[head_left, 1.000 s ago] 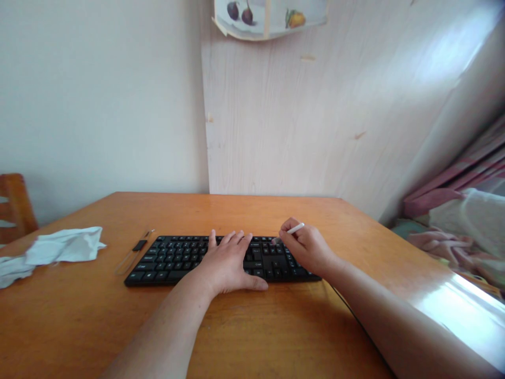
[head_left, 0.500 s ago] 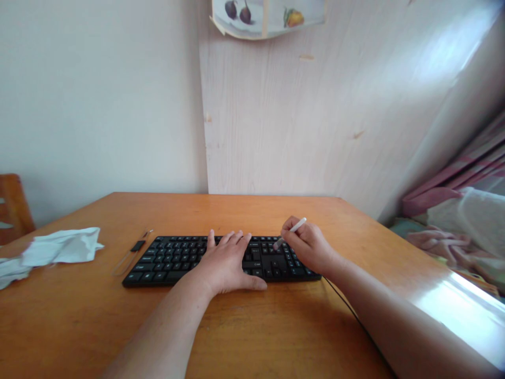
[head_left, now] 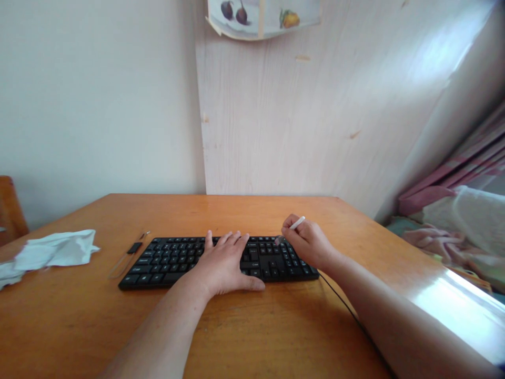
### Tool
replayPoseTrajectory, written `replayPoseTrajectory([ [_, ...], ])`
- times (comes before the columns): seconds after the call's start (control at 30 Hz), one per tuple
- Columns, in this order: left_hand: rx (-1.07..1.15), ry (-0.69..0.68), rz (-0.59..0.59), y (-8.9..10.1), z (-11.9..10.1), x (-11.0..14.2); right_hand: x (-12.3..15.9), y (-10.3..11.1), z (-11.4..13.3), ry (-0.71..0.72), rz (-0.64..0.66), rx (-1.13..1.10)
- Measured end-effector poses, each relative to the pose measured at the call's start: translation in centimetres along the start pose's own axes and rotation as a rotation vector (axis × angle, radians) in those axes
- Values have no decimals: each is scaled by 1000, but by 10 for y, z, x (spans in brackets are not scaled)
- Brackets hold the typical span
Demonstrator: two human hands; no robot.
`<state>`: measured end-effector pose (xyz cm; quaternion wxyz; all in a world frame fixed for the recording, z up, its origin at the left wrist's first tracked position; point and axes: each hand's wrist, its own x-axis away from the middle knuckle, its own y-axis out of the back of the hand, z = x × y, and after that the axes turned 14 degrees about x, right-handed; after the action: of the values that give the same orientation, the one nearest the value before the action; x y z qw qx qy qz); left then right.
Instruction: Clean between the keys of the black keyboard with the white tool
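A black keyboard [head_left: 173,261] lies across the wooden table in front of me. Spread flat over its middle is my left hand [head_left: 226,263], fingers apart on the keys and thumb stretched along the front edge. My right hand [head_left: 310,242] is closed around a small brush [head_left: 297,223] with a white handle. The brush slants down to the left, and its pale pinkish tip is at the top keys right of centre. Whether the tip presses on the keys I cannot tell. The right hand covers part of the number pad.
Left of the keyboard lies a thin wire tool with a black grip [head_left: 134,248]. A crumpled white cloth [head_left: 57,250] rests farther left on the wooden table [head_left: 252,326]. The keyboard's cable [head_left: 343,300] runs toward me beneath my right forearm. A wooden chair [head_left: 11,205] stands at left.
My right hand shifts the brush slightly over the keys and back up, its handle tilting a little. My left hand stays on the keyboard. The whole view drifts slightly.
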<state>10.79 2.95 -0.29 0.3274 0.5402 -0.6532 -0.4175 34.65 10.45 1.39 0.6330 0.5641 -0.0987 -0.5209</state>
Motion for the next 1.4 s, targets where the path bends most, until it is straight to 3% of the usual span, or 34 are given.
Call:
replayPoseTrajectory([
  [0.2,-12,9,13,0,0,0,0,5,-2,81,97,185],
  [0.33,-17,7,11,0,2,0,0,10,2,70,178,68],
  [0.53,-8,3,4,-1,3,-2,-1,8,-3,38,73,42],
  [0.67,-8,0,4,-1,3,-2,-1,9,-2,50,161,44],
  [0.83,-6,11,2,0,1,-1,1,13,6,41,216,-214],
  [0.93,-7,13,7,0,1,-1,3,13,10,67,182,-176],
  [1.13,-5,8,7,-2,3,-2,9,16,20,118,263,-68],
  [1.4,-8,18,16,0,1,-2,11,22,25,98,406,-314],
])
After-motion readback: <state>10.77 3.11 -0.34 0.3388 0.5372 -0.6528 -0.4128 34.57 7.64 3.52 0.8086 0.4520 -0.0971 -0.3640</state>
